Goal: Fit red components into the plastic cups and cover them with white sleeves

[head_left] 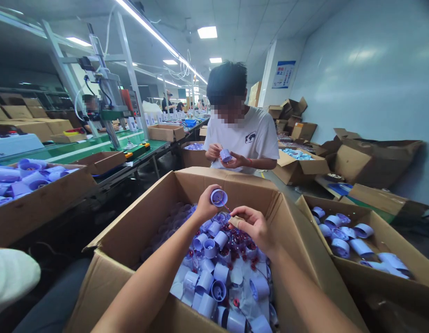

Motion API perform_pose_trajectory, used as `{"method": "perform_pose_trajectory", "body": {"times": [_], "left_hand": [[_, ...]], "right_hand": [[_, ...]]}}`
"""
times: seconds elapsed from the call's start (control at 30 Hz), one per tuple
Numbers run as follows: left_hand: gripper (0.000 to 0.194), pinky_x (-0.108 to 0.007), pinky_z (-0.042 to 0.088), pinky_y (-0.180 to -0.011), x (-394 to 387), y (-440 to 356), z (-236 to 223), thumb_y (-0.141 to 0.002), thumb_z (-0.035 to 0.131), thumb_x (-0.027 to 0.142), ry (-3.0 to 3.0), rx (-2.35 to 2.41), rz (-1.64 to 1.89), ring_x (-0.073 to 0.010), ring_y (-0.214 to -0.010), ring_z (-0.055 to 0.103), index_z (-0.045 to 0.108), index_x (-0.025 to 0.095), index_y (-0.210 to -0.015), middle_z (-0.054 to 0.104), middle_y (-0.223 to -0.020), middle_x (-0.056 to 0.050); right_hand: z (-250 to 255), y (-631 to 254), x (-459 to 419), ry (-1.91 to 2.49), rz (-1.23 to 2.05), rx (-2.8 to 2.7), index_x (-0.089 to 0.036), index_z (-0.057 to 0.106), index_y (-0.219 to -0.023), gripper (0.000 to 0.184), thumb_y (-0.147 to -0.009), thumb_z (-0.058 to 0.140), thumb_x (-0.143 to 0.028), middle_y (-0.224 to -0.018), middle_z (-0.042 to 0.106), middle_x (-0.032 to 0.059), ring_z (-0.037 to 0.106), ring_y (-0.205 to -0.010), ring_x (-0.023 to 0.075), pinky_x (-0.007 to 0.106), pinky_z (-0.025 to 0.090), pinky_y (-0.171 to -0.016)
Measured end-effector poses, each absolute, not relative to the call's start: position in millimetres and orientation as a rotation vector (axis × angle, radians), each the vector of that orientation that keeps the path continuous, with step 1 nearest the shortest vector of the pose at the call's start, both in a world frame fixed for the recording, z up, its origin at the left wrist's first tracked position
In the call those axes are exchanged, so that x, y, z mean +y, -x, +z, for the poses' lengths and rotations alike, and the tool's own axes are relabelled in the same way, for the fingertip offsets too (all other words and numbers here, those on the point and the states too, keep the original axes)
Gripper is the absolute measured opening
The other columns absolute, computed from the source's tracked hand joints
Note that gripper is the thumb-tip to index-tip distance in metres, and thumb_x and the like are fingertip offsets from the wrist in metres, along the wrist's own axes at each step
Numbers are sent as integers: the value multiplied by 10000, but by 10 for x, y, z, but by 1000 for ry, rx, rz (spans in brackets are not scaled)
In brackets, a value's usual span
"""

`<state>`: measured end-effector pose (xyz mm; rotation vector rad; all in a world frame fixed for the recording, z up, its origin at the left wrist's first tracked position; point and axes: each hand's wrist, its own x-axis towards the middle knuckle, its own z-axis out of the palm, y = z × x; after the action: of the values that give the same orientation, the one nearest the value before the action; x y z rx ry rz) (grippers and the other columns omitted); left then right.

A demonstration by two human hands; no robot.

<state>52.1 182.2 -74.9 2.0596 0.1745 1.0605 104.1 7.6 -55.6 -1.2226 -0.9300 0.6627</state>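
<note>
My left hand [205,204] grips a lavender plastic cup-shaped housing [219,198], its open end turned toward me. A thin reddish wire [227,209] runs from the housing to my right hand [255,227]. The fingers of that hand are pinched on the wire's end, and a tan wrap covers one fingertip. Both hands are over a large cardboard box [106,277]. Inside the box lie many similar lavender housings [210,249], mixed with small red parts [236,302] and wires.
Across the box, a person in a white shirt [259,132] holds another housing [226,155]. At right, a shallower carton [405,273] contains several housings. More fill a carton [44,208] at left, beside a green conveyor bench [85,147] with a press machine [112,95].
</note>
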Motion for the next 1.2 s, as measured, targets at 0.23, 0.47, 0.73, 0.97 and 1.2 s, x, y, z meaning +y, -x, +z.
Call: {"method": "perform_pose_trajectory", "body": {"times": [0.23,0.47,0.73,0.97,1.2], "left_hand": [[439,-333,458,-839,1822,-523,-768,-586,635,139,-2101,67,1064,-190,-937,584,512,176,-1005,605,-1021,-54],[494,-332,465,-803,1878,-582,-805,-541,608,75,-2072,95,1118,-180,-886,574,492,181,-1010,575,-977,-31],[557,-378,420,-896,1873,-518,-771,-556,566,53,-2130,116,1105,-207,-1003,512,462,192,-1085,489,-1058,-53],[450,-400,418,-886,1698,-458,-684,-551,749,252,-2295,68,1121,-238,-1019,481,482,187,-908,496,-1056,-83],[465,-337,456,-742,1648,-460,-738,-625,686,250,-2241,137,1109,-178,-827,553,411,202,-997,532,-925,-28]], "right_hand": [[-584,-1047,125,1257,682,-910,-183,626,-766,239,-616,713,-347,-664,637,3,612,-633,146,274,479,-619],[-604,-1080,164,1303,663,-844,-178,619,-762,255,-597,714,-347,-646,628,-6,600,-617,138,270,481,-620],[-617,-1087,200,1334,588,-796,-178,616,-774,281,-611,707,-389,-638,610,-11,587,-587,133,269,479,-598],[-729,-1127,263,1307,425,-776,-192,529,-896,357,-694,637,-467,-781,654,21,622,-654,144,285,488,-650],[-737,-1079,242,1544,-92,-1033,-204,586,-950,186,-839,493,-320,-932,635,74,597,-877,196,351,464,-805]]}}
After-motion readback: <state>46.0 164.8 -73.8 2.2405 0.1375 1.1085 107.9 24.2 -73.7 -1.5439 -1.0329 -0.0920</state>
